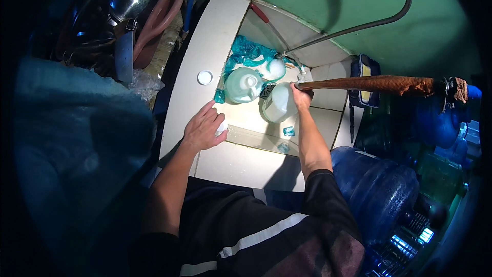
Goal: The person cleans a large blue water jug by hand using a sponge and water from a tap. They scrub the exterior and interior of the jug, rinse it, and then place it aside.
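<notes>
Over the near left edge of a white tiled basin, my left hand (206, 127) has a white cap (221, 127) in its curled fingers. My right hand (302, 96) grips the upper end of a cloudy plastic jug (280, 102), which is tilted inside the basin. Left of that jug stands another translucent jug (243, 85), its neck facing up. Behind them are a small container with white foam (276, 69) and crumpled teal plastic (251, 50). A second white cap (205, 77) lies on the left tiled ledge.
A cloth-wrapped pole (384, 84) extends across the right side, near a dark caddy (365, 80). A curved metal pipe (357, 27) arches over the basin. Large blue water bottles (374, 188) stand at right. A reddish tub (157, 46) with metal pans is at upper left.
</notes>
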Motion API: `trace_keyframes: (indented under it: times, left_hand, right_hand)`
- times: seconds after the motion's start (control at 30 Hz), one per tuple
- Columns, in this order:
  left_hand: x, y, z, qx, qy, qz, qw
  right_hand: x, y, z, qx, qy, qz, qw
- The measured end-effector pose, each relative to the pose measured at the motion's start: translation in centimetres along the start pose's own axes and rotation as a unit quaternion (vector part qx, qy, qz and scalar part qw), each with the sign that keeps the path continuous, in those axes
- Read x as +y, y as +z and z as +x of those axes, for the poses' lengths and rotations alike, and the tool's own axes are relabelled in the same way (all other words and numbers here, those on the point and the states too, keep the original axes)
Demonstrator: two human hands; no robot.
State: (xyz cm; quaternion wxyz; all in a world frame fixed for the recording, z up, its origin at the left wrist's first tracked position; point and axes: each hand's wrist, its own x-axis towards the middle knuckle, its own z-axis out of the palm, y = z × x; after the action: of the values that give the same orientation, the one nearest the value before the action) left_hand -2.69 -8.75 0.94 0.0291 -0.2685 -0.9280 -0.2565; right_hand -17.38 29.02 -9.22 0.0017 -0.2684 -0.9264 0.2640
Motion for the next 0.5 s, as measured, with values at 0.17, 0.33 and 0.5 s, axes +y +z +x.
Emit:
trace_keyframes:
  times: [0.17, 0.33, 0.5]
  left_hand:
    - [0.0, 0.0, -0.1, -0.022, -0.012, -0.017, 1.000]
    - [0.3, -0.3, -0.2, -0.035, -0.023, -0.023, 0.999]
    - [0.3, -0.4, 0.0, -0.040, -0.031, -0.022, 0.998]
  right_hand:
    - [0.6, -1.8, -2.8, -0.049, -0.038, 0.070, 0.996]
    - [0.8, -1.5, -4.7, 0.106, -0.113, 0.185, 0.970]
    - [0.9, 0.8, -3.2, 0.097, -0.091, 0.031, 0.991]
